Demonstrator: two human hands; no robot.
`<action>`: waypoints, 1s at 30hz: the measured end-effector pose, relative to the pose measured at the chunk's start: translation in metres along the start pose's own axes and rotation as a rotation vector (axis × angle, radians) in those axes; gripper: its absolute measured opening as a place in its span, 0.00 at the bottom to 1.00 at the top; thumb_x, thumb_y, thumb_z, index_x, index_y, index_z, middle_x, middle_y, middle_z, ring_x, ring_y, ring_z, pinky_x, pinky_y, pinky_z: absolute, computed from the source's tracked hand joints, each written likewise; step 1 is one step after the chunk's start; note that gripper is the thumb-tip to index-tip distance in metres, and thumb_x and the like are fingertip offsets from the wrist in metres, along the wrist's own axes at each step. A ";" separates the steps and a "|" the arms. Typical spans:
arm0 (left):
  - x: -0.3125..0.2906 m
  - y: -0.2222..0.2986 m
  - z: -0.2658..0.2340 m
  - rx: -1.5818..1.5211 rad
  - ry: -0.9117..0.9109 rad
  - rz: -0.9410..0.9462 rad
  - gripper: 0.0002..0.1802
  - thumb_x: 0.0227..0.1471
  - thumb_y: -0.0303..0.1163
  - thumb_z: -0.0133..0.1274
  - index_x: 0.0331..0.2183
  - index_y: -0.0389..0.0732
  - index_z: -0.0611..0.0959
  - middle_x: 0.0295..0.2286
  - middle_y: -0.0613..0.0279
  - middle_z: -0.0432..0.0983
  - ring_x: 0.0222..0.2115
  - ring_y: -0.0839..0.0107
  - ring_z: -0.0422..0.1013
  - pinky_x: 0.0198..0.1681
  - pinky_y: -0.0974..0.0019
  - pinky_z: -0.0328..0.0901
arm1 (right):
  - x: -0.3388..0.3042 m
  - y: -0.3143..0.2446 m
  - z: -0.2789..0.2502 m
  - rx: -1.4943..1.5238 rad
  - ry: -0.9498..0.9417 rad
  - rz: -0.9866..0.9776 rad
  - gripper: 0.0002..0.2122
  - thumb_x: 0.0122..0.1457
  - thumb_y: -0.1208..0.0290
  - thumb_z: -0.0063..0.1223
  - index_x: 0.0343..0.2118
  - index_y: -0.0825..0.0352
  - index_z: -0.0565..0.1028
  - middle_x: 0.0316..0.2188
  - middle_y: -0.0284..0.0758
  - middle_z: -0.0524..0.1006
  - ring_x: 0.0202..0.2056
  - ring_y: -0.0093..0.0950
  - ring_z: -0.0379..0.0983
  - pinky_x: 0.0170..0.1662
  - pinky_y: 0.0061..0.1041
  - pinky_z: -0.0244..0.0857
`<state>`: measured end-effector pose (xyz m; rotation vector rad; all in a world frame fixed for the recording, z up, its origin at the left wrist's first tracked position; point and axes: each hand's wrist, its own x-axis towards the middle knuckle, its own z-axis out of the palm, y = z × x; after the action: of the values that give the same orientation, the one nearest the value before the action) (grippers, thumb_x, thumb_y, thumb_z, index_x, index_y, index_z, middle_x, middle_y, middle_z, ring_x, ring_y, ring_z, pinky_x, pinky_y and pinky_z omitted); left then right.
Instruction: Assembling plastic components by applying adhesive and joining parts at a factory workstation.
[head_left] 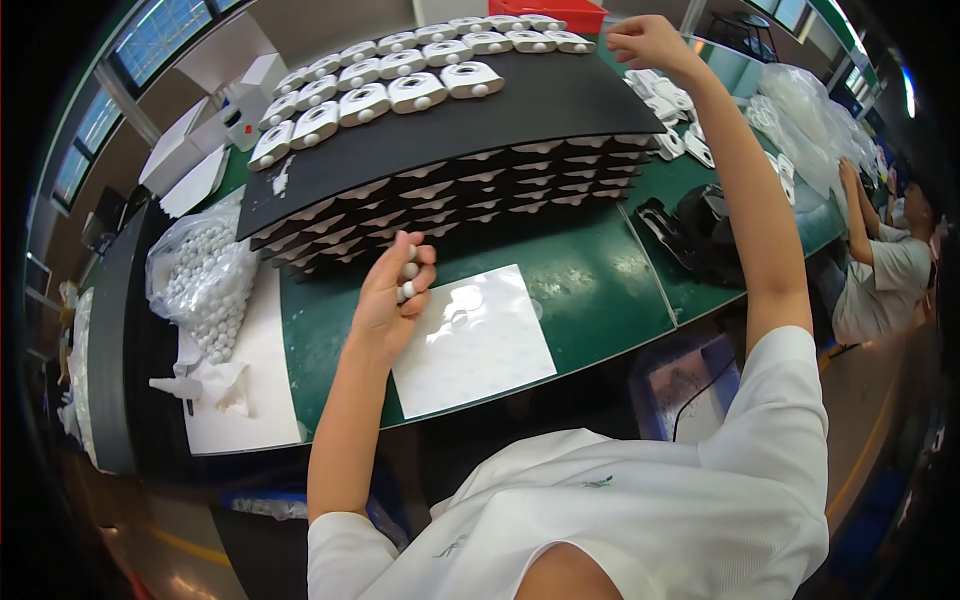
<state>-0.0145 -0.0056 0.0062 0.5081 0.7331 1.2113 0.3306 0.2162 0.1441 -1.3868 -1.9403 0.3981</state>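
Note:
My left hand [392, 295] is closed around several small white balls [406, 291], which show between its curled fingers. It hovers in front of a stack of black sheets [450, 190], near a white sheet [475, 340] on the green table. My right hand [652, 48] reaches out beyond the stack's far right corner. Its fingers are loosely bent and apart, with nothing visible in them. Rows of white plastic parts [416, 92] with rounded ends lie on the top sheet [520, 110]. Right of the stack, below my right hand, is a loose pile of similar white parts [662, 98].
A clear bag of white balls [205, 265] stands left of the stack, beside crumpled tissue [222, 385]. A black bag-like item [700, 230] lies on the green table [590, 275] at right. Behind are a red bin [550, 12] and plastic bags [810, 115]. Another person [885, 265] sits far right.

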 end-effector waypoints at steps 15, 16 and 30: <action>0.003 0.000 -0.004 -0.029 -0.022 0.023 0.19 0.50 0.43 0.50 0.39 0.39 0.71 0.20 0.70 0.58 0.20 0.83 0.54 0.12 0.82 0.43 | -0.072 0.155 0.020 -0.815 -0.048 0.294 0.18 0.43 0.56 0.57 0.26 0.70 0.75 0.32 0.47 0.75 0.36 0.42 0.72 0.39 0.37 0.66; 0.003 0.000 -0.004 -0.027 -0.020 0.024 0.19 0.50 0.43 0.50 0.39 0.39 0.71 0.20 0.70 0.58 0.20 0.83 0.54 0.12 0.82 0.43 | -0.076 0.158 0.014 -0.793 -0.031 0.263 0.14 0.43 0.59 0.56 0.24 0.67 0.76 0.27 0.46 0.75 0.32 0.41 0.72 0.36 0.36 0.66; 0.002 -0.001 -0.004 0.066 -0.061 0.063 0.09 0.50 0.32 0.51 0.35 0.41 0.73 0.32 0.65 0.70 0.19 0.85 0.55 0.12 0.84 0.44 | -0.237 -0.040 0.000 -0.113 -0.335 -0.126 0.05 0.42 0.81 0.53 0.26 0.69 0.76 0.24 0.35 0.75 0.27 0.30 0.70 0.33 0.23 0.63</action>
<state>-0.0160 -0.0045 0.0025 0.6245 0.7116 1.2278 0.3441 -0.0159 0.0821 -1.3234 -2.3407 0.4920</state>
